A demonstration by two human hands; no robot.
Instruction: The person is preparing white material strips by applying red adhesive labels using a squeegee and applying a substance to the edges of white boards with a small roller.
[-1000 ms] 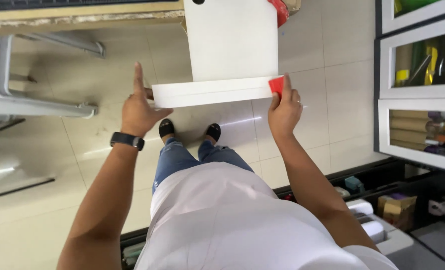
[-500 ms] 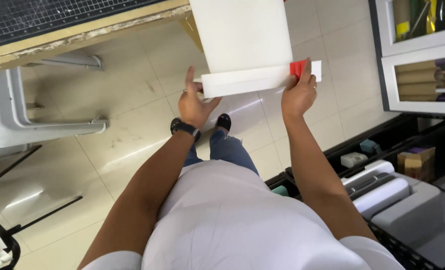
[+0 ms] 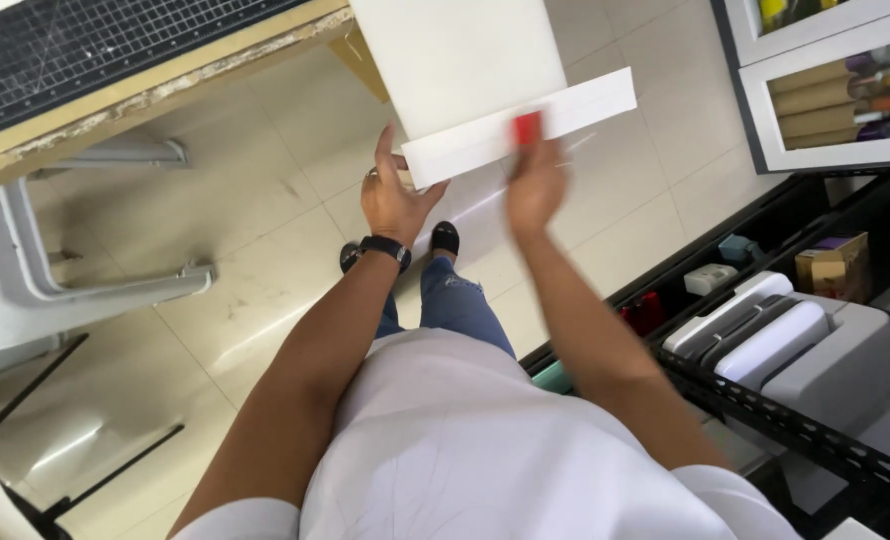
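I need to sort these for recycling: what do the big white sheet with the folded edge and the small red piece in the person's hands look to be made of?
The large white sheet with a folded-up strip looks like stiff matte paper or thin card: it holds a crisp straight crease and shows no gloss. The small red piece under the right hand is blurred; possibly plastic, but I cannot tell. The left hand steadies the fold's end.

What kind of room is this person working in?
Probably a craft or print workshop: a gridded cutting mat lies on a wooden bench, rolls of material fill a cabinet, and both hands fold a large white sheet.
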